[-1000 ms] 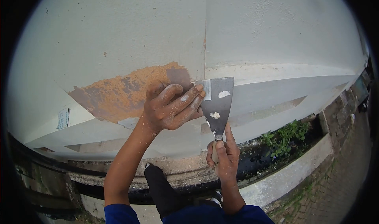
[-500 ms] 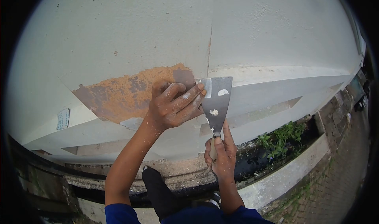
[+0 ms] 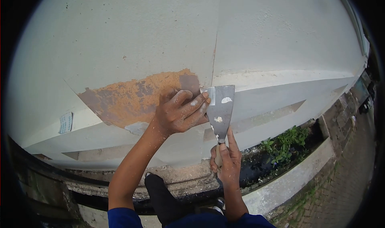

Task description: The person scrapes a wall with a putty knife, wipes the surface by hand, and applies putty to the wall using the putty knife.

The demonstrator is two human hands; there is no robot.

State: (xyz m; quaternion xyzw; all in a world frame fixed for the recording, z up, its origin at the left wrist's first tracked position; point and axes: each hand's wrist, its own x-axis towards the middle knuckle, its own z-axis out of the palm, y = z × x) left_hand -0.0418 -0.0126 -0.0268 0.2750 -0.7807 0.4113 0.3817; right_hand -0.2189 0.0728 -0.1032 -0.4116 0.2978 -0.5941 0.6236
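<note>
My right hand (image 3: 227,161) is closed round the pale handle of a putty knife (image 3: 221,107), thumb at the base of the blade and one finger stretched along it. The broad grey blade points up, away from me, and carries several white blobs and a lighter patch at its upper left corner. My left hand (image 3: 178,113), dusted white, pinches that left edge with its fingertips on the blade; its thumb is hidden. Behind the left hand, a bare orange and grey-brown patch (image 3: 134,97) shows in the pale painted wall (image 3: 160,35).
A small paper label with writing (image 3: 65,123) is on the wall at left. Below runs a dark drain channel (image 3: 256,172) with a green plant (image 3: 286,144) and a concrete kerb (image 3: 290,180). Brick paving (image 3: 341,188) lies at right. My dark-trousered leg (image 3: 164,194) stands by the wall's foot.
The view has tilted slightly, so the wall, patch and blade sit a little lower. Both hands keep their places on the putty knife, the left fingertips shifting slightly along the blade edge.
</note>
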